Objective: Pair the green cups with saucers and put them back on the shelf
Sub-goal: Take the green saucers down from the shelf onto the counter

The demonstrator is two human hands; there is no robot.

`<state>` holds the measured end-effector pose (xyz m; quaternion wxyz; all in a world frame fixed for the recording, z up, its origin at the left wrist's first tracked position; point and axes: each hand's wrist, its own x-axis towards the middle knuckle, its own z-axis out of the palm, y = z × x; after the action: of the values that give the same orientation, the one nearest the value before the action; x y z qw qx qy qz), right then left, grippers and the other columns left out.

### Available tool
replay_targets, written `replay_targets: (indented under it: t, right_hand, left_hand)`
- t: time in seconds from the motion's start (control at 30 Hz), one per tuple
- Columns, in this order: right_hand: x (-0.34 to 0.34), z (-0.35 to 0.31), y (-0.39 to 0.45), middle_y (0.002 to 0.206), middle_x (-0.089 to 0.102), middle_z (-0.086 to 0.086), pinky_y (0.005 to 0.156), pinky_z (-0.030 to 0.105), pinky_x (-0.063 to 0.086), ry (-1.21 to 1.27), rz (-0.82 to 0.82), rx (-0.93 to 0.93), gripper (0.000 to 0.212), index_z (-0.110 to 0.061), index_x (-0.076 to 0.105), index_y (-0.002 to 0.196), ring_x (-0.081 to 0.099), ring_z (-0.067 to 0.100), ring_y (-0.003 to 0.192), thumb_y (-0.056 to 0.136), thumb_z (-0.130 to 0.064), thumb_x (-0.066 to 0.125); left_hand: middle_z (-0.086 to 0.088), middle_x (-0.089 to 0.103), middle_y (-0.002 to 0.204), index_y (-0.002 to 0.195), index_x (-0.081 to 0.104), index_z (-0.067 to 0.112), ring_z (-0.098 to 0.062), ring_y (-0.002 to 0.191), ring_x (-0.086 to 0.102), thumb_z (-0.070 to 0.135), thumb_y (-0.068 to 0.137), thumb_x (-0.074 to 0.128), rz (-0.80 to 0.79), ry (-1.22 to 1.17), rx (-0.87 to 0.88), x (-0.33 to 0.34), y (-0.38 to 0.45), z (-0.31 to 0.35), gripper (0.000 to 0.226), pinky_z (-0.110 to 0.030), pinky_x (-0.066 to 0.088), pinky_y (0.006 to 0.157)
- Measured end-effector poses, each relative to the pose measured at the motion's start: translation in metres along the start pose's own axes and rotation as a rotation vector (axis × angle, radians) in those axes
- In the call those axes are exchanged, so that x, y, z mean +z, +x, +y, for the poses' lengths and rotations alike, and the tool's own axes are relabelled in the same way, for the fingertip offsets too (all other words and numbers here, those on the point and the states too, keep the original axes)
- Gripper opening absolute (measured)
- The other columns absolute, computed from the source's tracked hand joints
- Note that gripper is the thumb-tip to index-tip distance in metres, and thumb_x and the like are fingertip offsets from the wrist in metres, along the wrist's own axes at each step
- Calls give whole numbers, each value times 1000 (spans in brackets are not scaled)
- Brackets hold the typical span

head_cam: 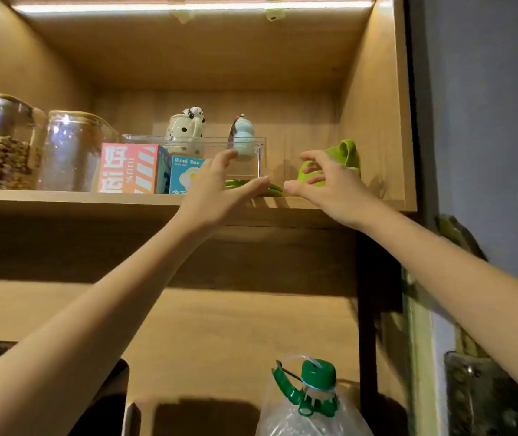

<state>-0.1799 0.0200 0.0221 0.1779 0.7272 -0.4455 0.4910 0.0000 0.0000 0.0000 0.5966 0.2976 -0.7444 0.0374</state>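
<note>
Green cups [342,155] lie tipped at the right end of the shelf [72,196], just behind the right hand [330,187]; green saucers [272,188] lie flat between the hands. A careless sweep could knock them off the edge (the clear bin [259,152] crowds them). Left hand [220,190] also reaches in; both hands' fingers are spread, holding nothing.
</note>
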Motion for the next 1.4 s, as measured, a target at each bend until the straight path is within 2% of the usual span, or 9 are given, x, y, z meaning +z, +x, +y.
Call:
replay_targets:
  t: [0.23, 0.43, 0.57, 0.77, 0.87, 1.0, 1.17, 1.23, 1.4]
  right_hand:
    - [35, 13, 23, 136, 49, 8, 96, 33, 41, -65, -25, -8, 55, -16, 38, 136, 48, 22, 120, 89, -42, 49]
    - [33, 6, 40, 124, 55, 13, 78, 31, 38, -191, -153, 137, 63, -7, 44, 128, 48, 22, 97, 89, -57, 35]
    - [36, 2, 42, 124, 57, 11, 88, 36, 40, -236, -250, 173, 63, -9, 53, 121, 51, 28, 111, 91, -58, 26]
    - [46, -2, 41, 130, 55, 7, 102, 42, 30, -301, -260, 222, 63, -14, 53, 123, 47, 28, 121, 91, -59, 22]
    - [45, -3, 41, 138, 49, 7, 108, 46, 22, -271, -268, 251, 65, -14, 48, 129, 41, 29, 128, 90, -59, 24]
    - [44, -3, 39, 140, 46, 7, 111, 46, 15, -150, -242, 305, 61, -15, 47, 132, 36, 31, 132, 90, -56, 30]
    - [39, -4, 31, 133, 50, 10, 115, 45, 19, 126, -204, 345, 49, -15, 52, 126, 37, 31, 131, 91, -46, 37]
    - [33, -6, 25, 145, 41, 10, 113, 33, 19, 228, -204, 374, 53, -10, 43, 135, 33, 27, 135, 94, -42, 36]
    - [16, -19, 9, 142, 45, 8, 94, 24, 25, 424, -201, 448, 50, -10, 43, 135, 40, 16, 123, 96, -39, 33]
  left_hand:
    - [-12, 51, 123, 132, 39, 13, -28, 114, 48, 56, 84, 43, -52, 277, -103, 11, 33, -41, 64, -40, 40, 95]
    - [-12, 61, 102, 105, 53, 11, -30, 95, 57, 81, 68, 28, 18, 420, -158, 23, 42, -54, 83, -45, 47, 88]
    - [-9, 57, 100, 111, 52, 10, -28, 97, 54, 83, 67, 28, -49, 460, -250, 26, 52, -54, 88, -38, 40, 82]
    - [-11, 59, 84, 88, 60, 6, -29, 90, 59, 84, 64, 31, -50, 433, -218, 22, 52, -60, 87, -40, 47, 82]
    - [-13, 62, 97, 91, 59, 6, -32, 101, 56, 85, 63, 28, -38, 460, -226, 23, 51, -59, 89, -45, 43, 94]
    - [-14, 58, 106, 94, 56, 6, -34, 117, 47, 76, 74, 29, -30, 495, -242, 21, 49, -52, 78, -58, 11, 112]
    - [-4, 54, 73, 69, 56, 9, -31, 96, 57, 82, 62, 41, 21, 278, -222, 17, 46, -51, 74, -56, 31, 105]
    - [-3, 55, 72, 74, 57, 11, -31, 95, 59, 85, 53, 41, 86, 185, -214, 17, 41, -49, 78, -59, 37, 101]
    - [-6, 58, 76, 81, 59, 7, -23, 87, 57, 66, 67, 60, 184, 18, -176, 12, 28, -32, 60, -37, 43, 80]
